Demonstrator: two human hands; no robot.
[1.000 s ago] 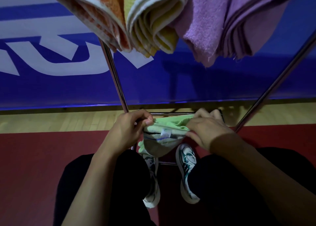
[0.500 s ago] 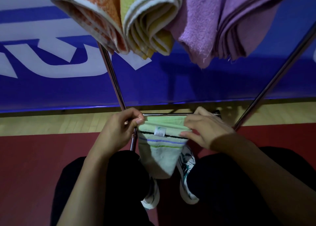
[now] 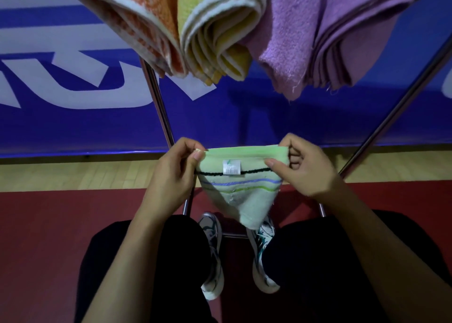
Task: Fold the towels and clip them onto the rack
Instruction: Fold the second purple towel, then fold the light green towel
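A small light-green towel (image 3: 242, 195) with a white label and black, blue and green stripes hangs folded between my hands, its lower corner pointing down over my shoes. My left hand (image 3: 173, 176) pinches its top left corner, and my right hand (image 3: 300, 168) pinches the top right corner. Overhead, three folded towels hang from the rack: an orange one (image 3: 137, 22), a yellow one (image 3: 215, 29) and a purple one (image 3: 325, 34). The rack's metal legs (image 3: 156, 97) slant down on both sides of my hands. No clips are visible.
A blue banner (image 3: 73, 117) with white lettering stands behind the rack. The floor is a wood strip (image 3: 73, 173) beyond red matting (image 3: 61, 225). My dark-trousered legs and white shoes (image 3: 212, 256) are below, either side of the rack's low crossbar.
The green towel, bunched between my hands a second ago, now hangs spread flat. Both hands rose and moved apart, holding its top corners.
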